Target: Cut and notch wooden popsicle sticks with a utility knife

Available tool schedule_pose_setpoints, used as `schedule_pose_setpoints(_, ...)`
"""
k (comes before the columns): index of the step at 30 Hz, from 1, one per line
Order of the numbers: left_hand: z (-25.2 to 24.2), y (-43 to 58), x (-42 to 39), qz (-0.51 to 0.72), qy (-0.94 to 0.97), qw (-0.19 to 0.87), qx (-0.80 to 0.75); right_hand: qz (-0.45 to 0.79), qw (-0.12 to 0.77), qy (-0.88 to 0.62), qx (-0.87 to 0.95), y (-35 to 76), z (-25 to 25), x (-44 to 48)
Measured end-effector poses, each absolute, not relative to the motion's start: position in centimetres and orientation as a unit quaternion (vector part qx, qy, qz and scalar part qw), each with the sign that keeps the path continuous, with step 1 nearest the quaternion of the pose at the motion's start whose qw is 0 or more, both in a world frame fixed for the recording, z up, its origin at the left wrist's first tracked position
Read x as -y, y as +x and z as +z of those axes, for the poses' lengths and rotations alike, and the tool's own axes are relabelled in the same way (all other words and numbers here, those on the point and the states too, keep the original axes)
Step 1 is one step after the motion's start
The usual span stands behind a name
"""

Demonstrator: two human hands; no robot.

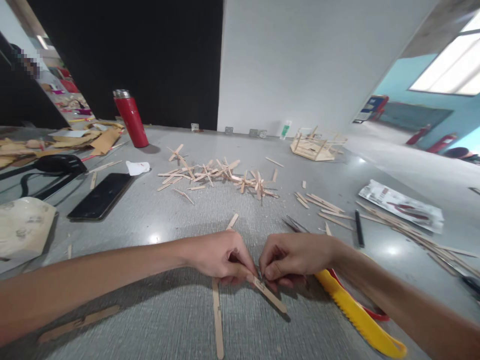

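My left hand [221,255] is closed, its thumb and fingers pinching a wooden craft stick [275,298] that slants down to the right. A dark mark or notch shows on the stick near my fingertips. My right hand [296,255] is closed right beside it, fingertips at the marked spot; a small dark thing seems to be between them, but I cannot make it out. Under my left hand lies another craft stick [218,325] on the table. A third stick [80,324] lies below my left forearm. A tool with a yellow, bumpy-edged handle [356,315] lies partly hidden under my right forearm.
On the grey table are a heap of craft stick pieces [217,172], a small stick frame [315,148], a red flask [131,120], a phone [100,196], and a silver packet [401,205]. Loose sticks [416,235] and a black pen-like thing [359,228] lie at right.
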State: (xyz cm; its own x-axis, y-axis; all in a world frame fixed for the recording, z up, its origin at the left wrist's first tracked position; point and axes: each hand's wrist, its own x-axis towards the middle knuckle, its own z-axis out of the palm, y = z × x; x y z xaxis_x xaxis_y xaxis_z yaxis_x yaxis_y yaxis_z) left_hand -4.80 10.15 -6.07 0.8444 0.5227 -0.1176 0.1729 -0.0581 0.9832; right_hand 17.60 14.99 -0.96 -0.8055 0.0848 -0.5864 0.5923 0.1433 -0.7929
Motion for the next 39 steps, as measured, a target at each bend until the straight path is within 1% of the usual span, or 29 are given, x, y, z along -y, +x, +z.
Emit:
schedule_pose_setpoints(15, -6.0, -5.0, -10.3, 0.121, 0.697, 0.671, -0.22, -0.633, 0.218, 0.218, -0.71, 16.7, -1.4, -14.9)
schedule_pose_setpoints(19, -5.9, -5.0, -10.5, 0.116, 0.692, 0.678, -0.221, -0.619, 0.192, 0.241, -0.722, 17.2, -0.7, -14.9)
schedule_pose_setpoints(21, -5.7, -5.0, -10.5, 0.114, 0.689, 0.679, -0.226, -0.598, 0.146, 0.272, -0.74, 17.8, 0.1, -14.7)
schedule_pose_setpoints(22, -5.4, -4.9, -10.4, 0.116, 0.687, 0.679, -0.23, -0.579, 0.106, 0.296, -0.752, 18.1, 0.5, -14.5)
schedule_pose_setpoints(25, -3.9, -4.6, -9.4, 0.151, 0.688, 0.66, -0.261, -0.478, -0.063, 0.389, -0.785, 19.1, 2.0, -13.1)
schedule_pose_setpoints(27, -2.3, -4.2, -8.3, 0.203, 0.686, 0.627, -0.308, -0.398, -0.169, 0.44, -0.787, 19.6, 2.8, -11.4)
schedule_pose_setpoints(29, -0.6, -3.8, -7.0, 0.263, 0.681, 0.585, -0.354, -0.34, -0.242, 0.47, -0.778, 19.7, 3.5, -9.3)
schedule_pose_setpoints(30, 0.1, -3.7, -6.3, 0.286, 0.684, 0.56, -0.371, -0.292, -0.293, 0.491, -0.767, 19.7, 3.8, -8.2)
schedule_pose_setpoints(32, 1.4, -3.4, -4.9, 0.313, 0.692, 0.517, -0.396, -0.254, -0.365, 0.5, -0.743, 19.3, 4.2, -6.1)
schedule_pose_setpoints(35, 2.3, -3.1, -3.2, 0.33, 0.698, 0.474, -0.424, -0.262, -0.4, 0.493, -0.727, 18.3, 4.5, -3.7)
schedule_pose_setpoints(39, 2.5, -2.8, -1.7, 0.342, 0.716, 0.435, -0.427, -0.278, -0.434, 0.522, -0.679, 17.0, 4.6, -2.0)
